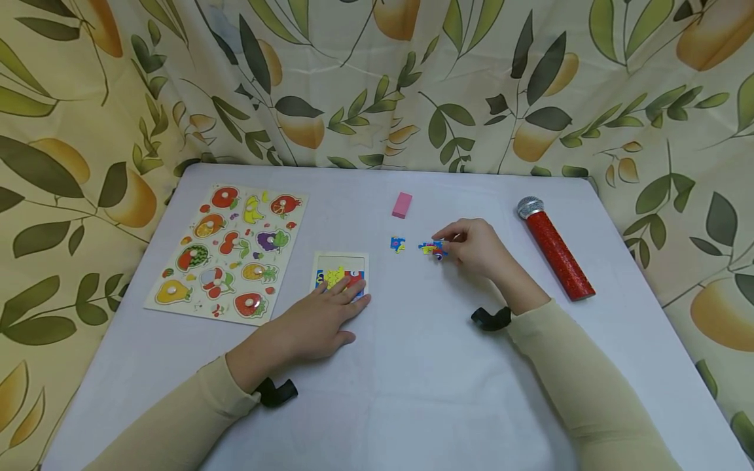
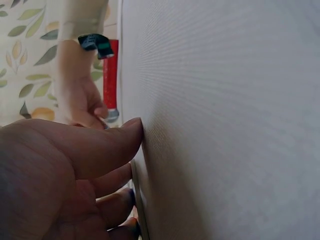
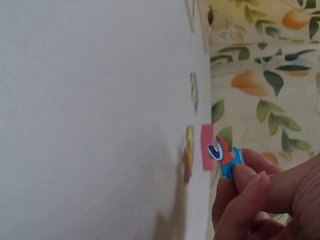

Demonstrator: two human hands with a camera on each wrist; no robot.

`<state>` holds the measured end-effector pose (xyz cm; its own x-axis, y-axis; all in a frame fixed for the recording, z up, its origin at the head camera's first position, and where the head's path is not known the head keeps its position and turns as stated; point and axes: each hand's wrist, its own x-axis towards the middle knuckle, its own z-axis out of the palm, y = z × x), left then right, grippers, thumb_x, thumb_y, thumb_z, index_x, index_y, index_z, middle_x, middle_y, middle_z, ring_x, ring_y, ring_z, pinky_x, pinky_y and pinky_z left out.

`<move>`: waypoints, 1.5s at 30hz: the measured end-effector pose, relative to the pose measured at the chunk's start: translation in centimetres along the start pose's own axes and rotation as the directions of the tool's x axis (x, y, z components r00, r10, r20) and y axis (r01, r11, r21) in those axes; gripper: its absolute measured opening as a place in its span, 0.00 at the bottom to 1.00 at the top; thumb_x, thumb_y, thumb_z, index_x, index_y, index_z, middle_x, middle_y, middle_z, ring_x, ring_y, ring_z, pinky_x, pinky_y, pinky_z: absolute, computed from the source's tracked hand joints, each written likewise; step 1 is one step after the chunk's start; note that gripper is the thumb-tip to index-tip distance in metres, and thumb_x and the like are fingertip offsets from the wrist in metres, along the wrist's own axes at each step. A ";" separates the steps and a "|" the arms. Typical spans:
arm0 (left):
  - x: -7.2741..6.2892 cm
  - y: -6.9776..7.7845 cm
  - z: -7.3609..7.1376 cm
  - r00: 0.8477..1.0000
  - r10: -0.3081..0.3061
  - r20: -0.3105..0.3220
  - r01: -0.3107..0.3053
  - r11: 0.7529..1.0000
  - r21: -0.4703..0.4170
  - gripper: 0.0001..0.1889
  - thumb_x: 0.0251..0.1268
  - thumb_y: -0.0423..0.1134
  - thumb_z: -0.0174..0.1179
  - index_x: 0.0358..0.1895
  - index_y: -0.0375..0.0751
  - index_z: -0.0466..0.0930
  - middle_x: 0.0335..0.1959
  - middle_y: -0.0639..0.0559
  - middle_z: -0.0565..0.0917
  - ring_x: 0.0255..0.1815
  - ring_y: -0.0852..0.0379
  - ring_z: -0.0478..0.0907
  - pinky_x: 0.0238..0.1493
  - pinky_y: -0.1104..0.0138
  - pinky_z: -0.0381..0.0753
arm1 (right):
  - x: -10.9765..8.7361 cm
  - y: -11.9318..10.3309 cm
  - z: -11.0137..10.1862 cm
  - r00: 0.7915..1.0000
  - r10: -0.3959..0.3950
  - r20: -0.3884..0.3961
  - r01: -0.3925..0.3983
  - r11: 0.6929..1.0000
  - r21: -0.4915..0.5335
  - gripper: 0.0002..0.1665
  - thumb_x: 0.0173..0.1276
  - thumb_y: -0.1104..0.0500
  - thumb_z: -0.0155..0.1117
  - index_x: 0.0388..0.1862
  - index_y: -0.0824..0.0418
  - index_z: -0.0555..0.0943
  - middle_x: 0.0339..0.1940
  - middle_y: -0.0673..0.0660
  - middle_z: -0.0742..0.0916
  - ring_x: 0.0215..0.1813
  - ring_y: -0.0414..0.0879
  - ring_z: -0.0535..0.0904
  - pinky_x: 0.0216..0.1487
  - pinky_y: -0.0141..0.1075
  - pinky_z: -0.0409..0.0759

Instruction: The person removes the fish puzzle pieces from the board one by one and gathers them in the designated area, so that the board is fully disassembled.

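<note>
My right hand pinches a blue and orange jigsaw piece between thumb and fingers, raised above the table. A loose piece lies below it on the cloth, and a second loose piece lies to its left. My left hand rests with spread, fairly straight fingers on the lower part of a small framed puzzle. Blue, yellow and red pieces fill the puzzle's lower half, partly hidden under the fingers; the upper half shows bare backing.
A pink block lies beyond the loose pieces. To the left is a fruit-picture board with several knobs. A red glittery microphone lies right of my right hand. White cloth covers the table; a patterned curtain hangs behind.
</note>
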<state>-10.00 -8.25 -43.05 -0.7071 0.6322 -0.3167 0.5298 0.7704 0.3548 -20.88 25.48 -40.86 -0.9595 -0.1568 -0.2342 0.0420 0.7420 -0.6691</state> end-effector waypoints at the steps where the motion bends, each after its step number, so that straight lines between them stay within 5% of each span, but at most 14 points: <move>1: 0.0 0.0 0.0 1.000 0.000 0.000 0.000 1.000 0.002 0.39 0.79 0.54 0.62 0.87 0.56 0.58 0.91 0.55 0.54 0.93 0.48 0.44 0.90 0.43 0.48 | -0.1 0.3 -0.2 1.000 0.010 -0.005 -0.010 1.000 -0.005 0.15 0.78 0.65 0.66 0.58 0.57 0.91 0.52 0.63 0.84 0.32 0.53 0.81 0.32 0.33 0.81; 18: 0.3 -0.1 0.2 1.000 0.000 0.000 0.000 1.000 0.010 0.40 0.78 0.54 0.63 0.87 0.57 0.58 0.91 0.55 0.53 0.93 0.47 0.44 0.90 0.42 0.48 | 0.1 4.0 -2.4 0.991 0.135 0.016 -0.134 0.990 -0.037 0.15 0.79 0.63 0.67 0.60 0.57 0.90 0.55 0.64 0.82 0.44 0.53 0.77 0.34 0.32 0.83; 26: 0.3 0.0 0.1 1.000 -0.008 0.005 0.008 1.000 0.008 0.40 0.78 0.54 0.64 0.87 0.58 0.58 0.91 0.55 0.53 0.93 0.48 0.43 0.90 0.42 0.48 | 0.4 4.5 -2.6 0.990 0.143 0.015 -0.142 0.989 -0.040 0.14 0.78 0.63 0.68 0.59 0.58 0.90 0.54 0.64 0.83 0.46 0.54 0.76 0.36 0.33 0.81; 33: 0.3 0.0 0.1 1.000 -0.007 0.004 0.007 1.000 0.007 0.40 0.78 0.54 0.64 0.87 0.57 0.58 0.91 0.55 0.52 0.93 0.48 0.43 0.90 0.41 0.48 | 0.4 4.5 -2.1 0.991 0.132 -0.022 -0.133 0.988 -0.078 0.15 0.78 0.65 0.66 0.59 0.59 0.90 0.57 0.65 0.85 0.56 0.58 0.74 0.50 0.40 0.77; 45: 0.2 0.0 0.2 1.000 -0.006 0.000 0.006 1.000 0.006 0.39 0.79 0.53 0.63 0.87 0.57 0.58 0.91 0.55 0.51 0.93 0.48 0.43 0.90 0.42 0.48 | 0.1 4.4 -1.7 0.988 0.140 -0.071 -0.147 0.983 -0.109 0.15 0.77 0.65 0.65 0.58 0.58 0.90 0.54 0.64 0.85 0.56 0.58 0.75 0.48 0.40 0.78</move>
<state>-10.03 -8.13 -43.26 -0.7107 0.6272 -0.3186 0.5281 0.7749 0.3473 -21.28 29.85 -42.66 -0.9613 -0.0047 -0.2753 0.1525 0.8234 -0.5466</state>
